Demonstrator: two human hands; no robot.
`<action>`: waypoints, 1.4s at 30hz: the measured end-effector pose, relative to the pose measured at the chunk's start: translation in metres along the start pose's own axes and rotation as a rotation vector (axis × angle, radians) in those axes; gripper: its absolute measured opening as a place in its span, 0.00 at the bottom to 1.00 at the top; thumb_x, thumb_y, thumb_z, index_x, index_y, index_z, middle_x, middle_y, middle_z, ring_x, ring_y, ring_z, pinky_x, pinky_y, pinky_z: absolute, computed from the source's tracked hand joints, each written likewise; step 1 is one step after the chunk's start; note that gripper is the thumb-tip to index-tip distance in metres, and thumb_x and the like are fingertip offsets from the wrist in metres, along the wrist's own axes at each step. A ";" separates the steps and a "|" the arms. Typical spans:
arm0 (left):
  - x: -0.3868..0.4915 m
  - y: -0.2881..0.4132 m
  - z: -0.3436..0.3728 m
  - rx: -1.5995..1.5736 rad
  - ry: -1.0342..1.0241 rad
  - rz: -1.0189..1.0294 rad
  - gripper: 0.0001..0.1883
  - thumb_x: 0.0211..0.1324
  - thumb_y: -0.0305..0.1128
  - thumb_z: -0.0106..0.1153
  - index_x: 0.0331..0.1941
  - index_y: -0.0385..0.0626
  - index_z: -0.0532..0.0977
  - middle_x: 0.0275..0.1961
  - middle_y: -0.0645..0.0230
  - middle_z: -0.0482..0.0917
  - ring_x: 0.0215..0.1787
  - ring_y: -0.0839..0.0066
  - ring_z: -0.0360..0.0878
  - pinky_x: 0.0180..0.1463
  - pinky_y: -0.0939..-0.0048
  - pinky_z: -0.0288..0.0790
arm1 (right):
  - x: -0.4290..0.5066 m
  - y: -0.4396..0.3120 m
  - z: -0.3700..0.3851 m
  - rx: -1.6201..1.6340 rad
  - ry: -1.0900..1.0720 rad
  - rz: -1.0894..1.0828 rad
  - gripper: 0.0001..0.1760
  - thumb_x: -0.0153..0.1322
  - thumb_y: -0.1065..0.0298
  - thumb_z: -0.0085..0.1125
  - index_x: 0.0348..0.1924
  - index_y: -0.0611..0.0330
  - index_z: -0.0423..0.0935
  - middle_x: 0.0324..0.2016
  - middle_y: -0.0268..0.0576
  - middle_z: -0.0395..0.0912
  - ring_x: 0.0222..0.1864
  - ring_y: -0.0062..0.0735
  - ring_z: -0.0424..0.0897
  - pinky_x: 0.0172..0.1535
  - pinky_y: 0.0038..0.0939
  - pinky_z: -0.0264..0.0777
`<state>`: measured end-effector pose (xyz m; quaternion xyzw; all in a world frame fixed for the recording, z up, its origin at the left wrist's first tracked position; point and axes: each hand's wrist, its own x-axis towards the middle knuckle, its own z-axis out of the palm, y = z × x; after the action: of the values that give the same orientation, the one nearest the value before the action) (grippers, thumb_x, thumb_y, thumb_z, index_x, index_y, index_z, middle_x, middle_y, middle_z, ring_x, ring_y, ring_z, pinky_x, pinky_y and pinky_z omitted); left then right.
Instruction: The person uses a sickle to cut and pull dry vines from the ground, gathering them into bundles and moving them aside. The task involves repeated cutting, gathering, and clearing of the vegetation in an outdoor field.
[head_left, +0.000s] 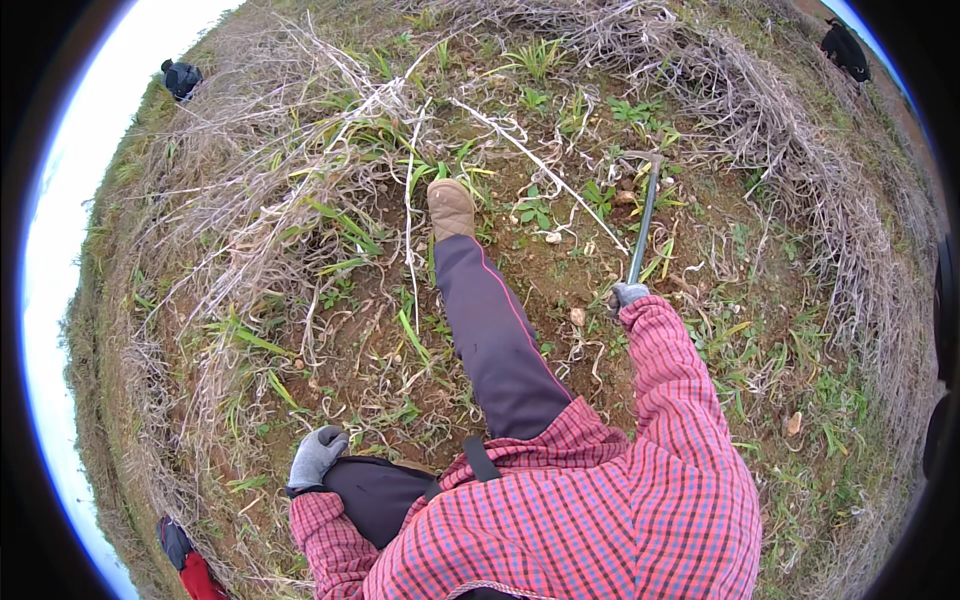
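Observation:
My right hand (627, 296), in a grey glove, grips the lower end of a hoe or sickle-like tool (646, 217). The tool's long handle is blue-green. Its narrow head, set crosswise at the far end, lies against the weedy soil, and its exact shape is hard to make out. My left hand (318, 456), gloved in grey too, rests by my bent left knee (371, 487). Its fingers are partly hidden, and nothing shows in it. Between the hands my right leg (499, 330) reaches forward, its tan boot (451, 206) among grass and dry stalks.
Dry stalks are heaped at the left (247, 217) and along the right (795, 127). Pale stones, such as one stone (577, 316), dot the reddish soil. A bent person (181, 79) is far left, a dark figure (845, 51) far right, and another person (196, 574) lower left.

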<state>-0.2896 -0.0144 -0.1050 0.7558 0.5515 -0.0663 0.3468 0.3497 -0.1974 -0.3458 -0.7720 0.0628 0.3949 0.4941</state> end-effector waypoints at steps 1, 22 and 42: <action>0.001 0.000 0.000 0.000 -0.002 -0.026 0.12 0.53 0.33 0.58 0.39 0.39 0.77 0.30 0.67 0.81 0.32 0.78 0.76 0.39 0.73 0.70 | -0.011 -0.005 0.001 0.096 -0.013 0.033 0.08 0.64 0.67 0.55 0.23 0.60 0.71 0.14 0.40 0.70 0.12 0.31 0.69 0.15 0.33 0.65; -0.004 0.015 -0.005 0.037 -0.009 0.004 0.13 0.54 0.34 0.58 0.40 0.39 0.77 0.32 0.65 0.81 0.33 0.78 0.76 0.40 0.74 0.70 | -0.108 0.033 -0.013 0.324 0.071 -0.132 0.09 0.63 0.69 0.60 0.32 0.58 0.68 0.14 0.36 0.68 0.09 0.27 0.67 0.11 0.31 0.63; 0.003 0.012 -0.004 0.061 -0.025 -0.022 0.13 0.53 0.36 0.58 0.40 0.40 0.77 0.33 0.61 0.81 0.34 0.71 0.79 0.41 0.71 0.71 | -0.121 0.039 -0.011 0.560 -0.080 -0.129 0.08 0.65 0.70 0.59 0.35 0.57 0.70 0.15 0.35 0.69 0.10 0.25 0.67 0.12 0.29 0.62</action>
<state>-0.2789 -0.0118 -0.0983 0.7591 0.5531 -0.0964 0.3296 0.2543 -0.2621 -0.2900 -0.5918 0.1004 0.3599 0.7142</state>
